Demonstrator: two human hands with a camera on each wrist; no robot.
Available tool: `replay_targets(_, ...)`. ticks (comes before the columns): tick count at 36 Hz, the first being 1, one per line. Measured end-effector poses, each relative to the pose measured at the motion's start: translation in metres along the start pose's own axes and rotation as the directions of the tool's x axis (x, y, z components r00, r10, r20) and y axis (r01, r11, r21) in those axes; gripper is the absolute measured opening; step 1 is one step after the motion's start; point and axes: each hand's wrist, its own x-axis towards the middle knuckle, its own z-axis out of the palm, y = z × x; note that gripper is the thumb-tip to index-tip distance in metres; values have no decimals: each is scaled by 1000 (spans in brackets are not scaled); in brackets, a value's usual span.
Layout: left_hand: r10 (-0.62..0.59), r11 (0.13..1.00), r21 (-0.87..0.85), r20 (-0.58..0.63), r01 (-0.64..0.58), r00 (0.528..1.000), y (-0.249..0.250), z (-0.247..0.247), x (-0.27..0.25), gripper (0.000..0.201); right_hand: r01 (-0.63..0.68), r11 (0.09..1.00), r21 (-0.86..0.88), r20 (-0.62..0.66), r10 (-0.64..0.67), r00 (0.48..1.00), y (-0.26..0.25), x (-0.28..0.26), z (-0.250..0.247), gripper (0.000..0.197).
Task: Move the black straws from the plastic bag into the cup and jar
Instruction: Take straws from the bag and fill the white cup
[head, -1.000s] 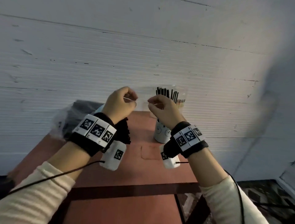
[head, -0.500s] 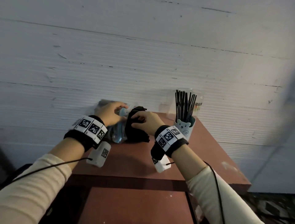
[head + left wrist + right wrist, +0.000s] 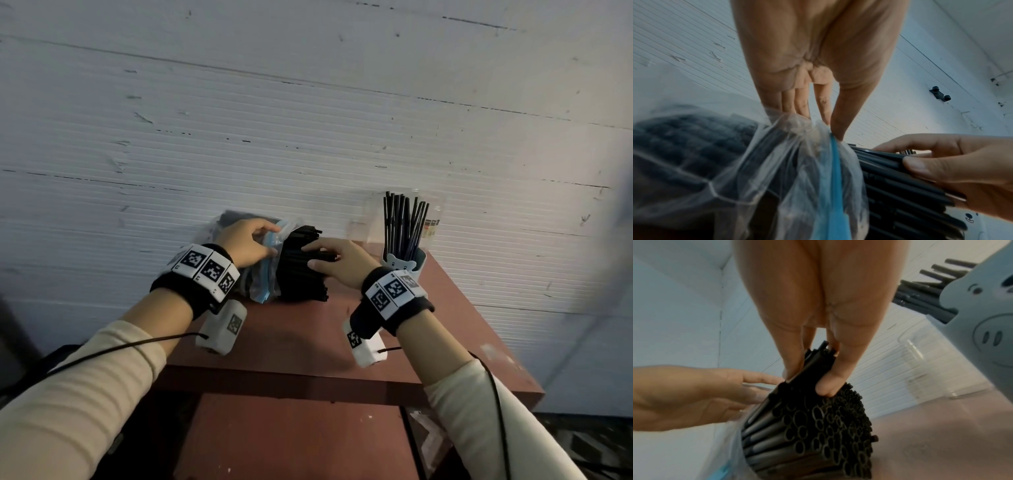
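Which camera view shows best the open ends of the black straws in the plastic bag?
The right wrist view: the black straws face the camera, showing round hollow ends. The head view shows them only as a dark bundle; the left wrist view shows their sides beside the plastic bag.

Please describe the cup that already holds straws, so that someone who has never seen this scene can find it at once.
Start at the reddish-brown table against the white wall and look to its far right corner. There stands the cup, pale blue-grey, with black straws upright in it. Unlike the clear jar right behind it, it is opaque and has a small animal face on its front.
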Motion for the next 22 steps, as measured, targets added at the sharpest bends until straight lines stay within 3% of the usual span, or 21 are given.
replay_targets(7,-5,1000,25,9,5,1000,0,0,0,47,-58,985,162,-47,67,997,20,-9,-19,20)
replay_targets(13,-16,999,42,-10,16,1000,2,3,0,48,-140,955,262,89,121,989,16,-16,-10,48)
replay_targets(18,-26,999,35,-8,27,1000,3,3,1,47,-102,930,353,1,108,994,11,-13,-5,32)
replay_targets(22,-23,999,27,7,23,1000,3,1,2,47,-100,907,410,-40,127,991,12,-11,-4,31)
